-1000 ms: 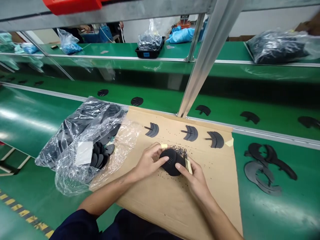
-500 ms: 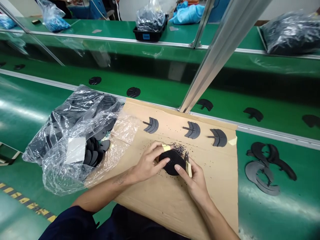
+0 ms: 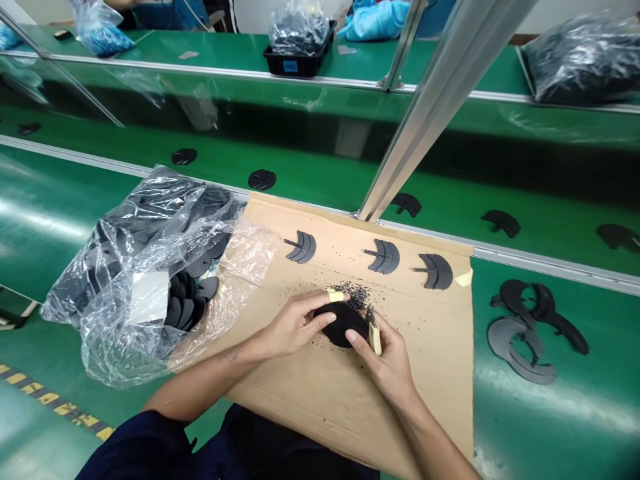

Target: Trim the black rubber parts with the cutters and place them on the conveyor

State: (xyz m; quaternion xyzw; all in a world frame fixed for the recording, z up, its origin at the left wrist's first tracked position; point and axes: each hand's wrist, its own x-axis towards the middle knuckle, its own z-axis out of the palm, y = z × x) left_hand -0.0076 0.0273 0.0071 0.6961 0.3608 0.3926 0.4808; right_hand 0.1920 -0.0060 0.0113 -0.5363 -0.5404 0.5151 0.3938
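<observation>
The black disc [image 3: 343, 325] sits on the cardboard sheet [image 3: 425, 347], directly between your hands (it's roughly round, no clear long axis). Your left hand [image 3: 295, 323] pinches its left edge; your right hand [image 3: 387, 360], equally near, is closed round a small cutter [image 3: 373, 331] touching the disc's right edge.

Bright, even overhead light, white glare on the green conveyor belt [image 3: 60, 220], wide-angle bending at edges.
</observation>
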